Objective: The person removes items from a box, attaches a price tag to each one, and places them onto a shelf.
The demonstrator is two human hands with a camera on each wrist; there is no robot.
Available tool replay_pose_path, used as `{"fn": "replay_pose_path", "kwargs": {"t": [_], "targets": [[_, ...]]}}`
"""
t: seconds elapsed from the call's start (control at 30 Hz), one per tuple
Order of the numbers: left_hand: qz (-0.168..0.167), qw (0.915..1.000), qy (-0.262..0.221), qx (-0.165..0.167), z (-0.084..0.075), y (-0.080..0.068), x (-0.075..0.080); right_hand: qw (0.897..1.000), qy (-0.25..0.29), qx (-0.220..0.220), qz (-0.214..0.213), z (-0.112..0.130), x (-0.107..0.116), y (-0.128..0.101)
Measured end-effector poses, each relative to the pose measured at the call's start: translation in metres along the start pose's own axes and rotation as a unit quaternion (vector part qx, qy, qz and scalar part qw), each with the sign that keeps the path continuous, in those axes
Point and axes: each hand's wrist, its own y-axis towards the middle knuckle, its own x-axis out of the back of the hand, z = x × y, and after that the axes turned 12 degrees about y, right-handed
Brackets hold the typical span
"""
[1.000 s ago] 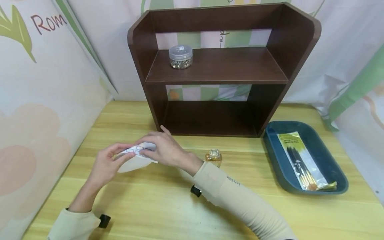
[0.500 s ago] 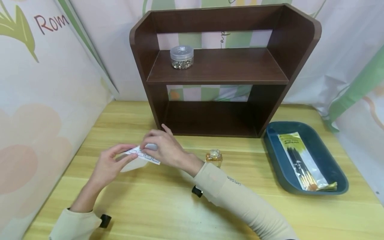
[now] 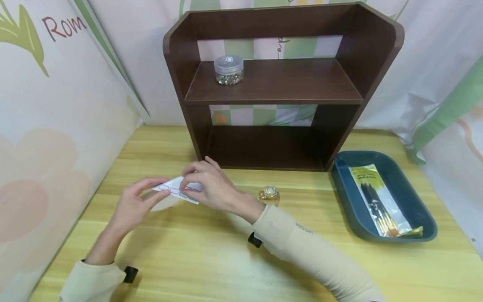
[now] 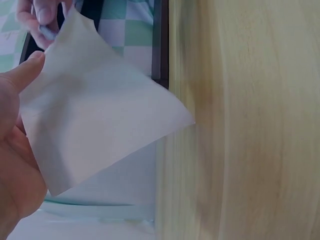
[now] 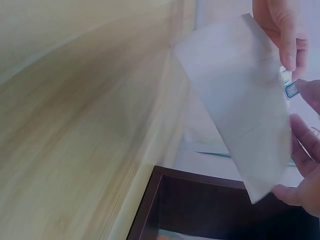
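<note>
- A clear round plastic jar [image 3: 228,70] with a flat lid stands at the left end of the upper board of a dark brown wooden shelf unit [image 3: 283,84]; small metallic bits fill its lower part.
- At the right, a dark teal oblong tray [image 3: 405,184] with rounded corners holds a clear flat packet [image 3: 379,201] with a yellow-green header and thin dark sticks inside.
- A small amber glass bottle [image 3: 269,194] with a round cap stands on the pale, streaky wooden table [image 3: 211,260], just right of the right wrist.
- The label sheet [image 3: 175,189] is thin white paper, printed with a row of small rounded blue-outlined rectangles; its back shows plain and slightly translucent in the wrist views.
- The sheet is held above the table, near the shelf's left front corner.
- The left hand [image 3: 132,205] pinches the sheet's left edge between thumb and fingers.
- The right hand [image 3: 211,186] curls over the sheet's right part, fingertips pinching it.
</note>
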Motion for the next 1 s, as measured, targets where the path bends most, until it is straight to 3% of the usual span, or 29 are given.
{"fn": "replay_pose_path", "kwargs": {"t": [0.13,0.3,0.47,0.67,0.8,1.0], "targets": [[-0.01,0.9996,0.024,0.007,0.006,0.003,0.0,0.999,0.036,0.002,-0.003,0.001,0.005,-0.007],[-0.031,0.9975,0.06,-0.023,0.016,0.005,-0.002,0.993,0.118,-0.026,0.015,0.002,0.009,-0.021],[-0.04,0.9948,0.084,-0.043,0.024,0.007,-0.006,0.976,0.205,-0.07,0.02,0.002,0.011,-0.04],[-0.023,0.9882,0.144,-0.048,0.033,0.005,-0.01,0.947,0.3,-0.114,-0.011,0.001,0.013,-0.067],[0.001,0.9836,0.169,-0.063,0.037,0.003,-0.011,0.935,0.323,-0.14,-0.042,0.001,0.019,-0.085],[0.021,0.9758,0.186,-0.113,0.034,0.001,-0.018,0.933,0.311,-0.166,-0.075,0.0,0.032,-0.112]]}}
